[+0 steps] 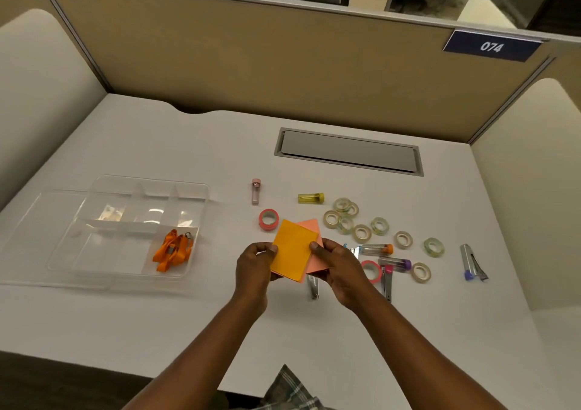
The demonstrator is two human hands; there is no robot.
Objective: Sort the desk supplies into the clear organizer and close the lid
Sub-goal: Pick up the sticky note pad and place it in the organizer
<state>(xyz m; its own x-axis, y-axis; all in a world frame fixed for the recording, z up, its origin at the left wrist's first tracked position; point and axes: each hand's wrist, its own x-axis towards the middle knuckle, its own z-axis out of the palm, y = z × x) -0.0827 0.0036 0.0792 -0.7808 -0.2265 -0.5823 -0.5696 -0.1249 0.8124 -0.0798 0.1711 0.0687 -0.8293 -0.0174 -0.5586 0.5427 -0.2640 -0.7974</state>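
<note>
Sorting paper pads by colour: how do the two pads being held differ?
The orange pad lies on top, fully shown; the pink pad lies under it, mostly hidden. The pink pad is turned askew to the orange pad, corners sticking out. Both are held between the left hand and right hand.

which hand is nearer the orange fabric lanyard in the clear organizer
Left. The left hand sits right of the orange fabric lanyard; the right hand is farther right, past the orange paper square.

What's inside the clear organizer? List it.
Only an orange lanyard lies in the clear organizer, in its near right compartment. The other compartments show bare plastic and glare; what's under the lanyard is hidden.
</note>
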